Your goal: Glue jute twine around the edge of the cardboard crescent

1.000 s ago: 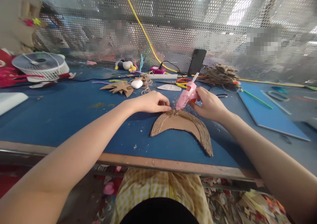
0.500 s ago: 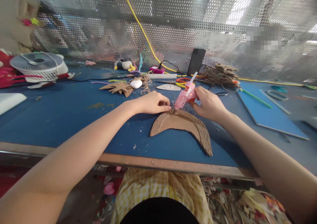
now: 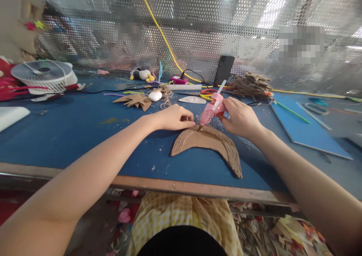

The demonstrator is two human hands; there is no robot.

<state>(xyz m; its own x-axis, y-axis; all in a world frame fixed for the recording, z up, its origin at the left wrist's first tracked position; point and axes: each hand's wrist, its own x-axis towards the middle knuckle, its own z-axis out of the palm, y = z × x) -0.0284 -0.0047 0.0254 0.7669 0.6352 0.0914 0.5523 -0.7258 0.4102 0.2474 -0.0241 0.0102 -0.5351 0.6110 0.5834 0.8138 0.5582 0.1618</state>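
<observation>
A curved cardboard arch [image 3: 202, 139] lies flat on the blue table with its ends towards me. Rows of brown twine or corrugated strip run round its outer band. My left hand [image 3: 179, 117] is curled at the arch's top edge, thumb and fingertips closed on the rim. From the right, my right hand [image 3: 240, 116] grips a pink hot glue gun [image 3: 211, 108] with a glue stick standing out of its back. The gun's nozzle points down onto the arch's upper band, just right of my left fingertips. A small light glows on its body.
Behind my hands lie cut cardboard leaf shapes [image 3: 135, 100], a white rounded object [image 3: 155, 96], a pale oval piece [image 3: 193, 99] and a phone [image 3: 224, 70]. A twine bundle [image 3: 251, 85] and blue board [image 3: 308, 127] are right; a white fan [image 3: 43, 76] sits left.
The glue gun's nozzle has shifted very slightly to the right along the arch with my right hand. My left hand and the arch have stayed in place.
</observation>
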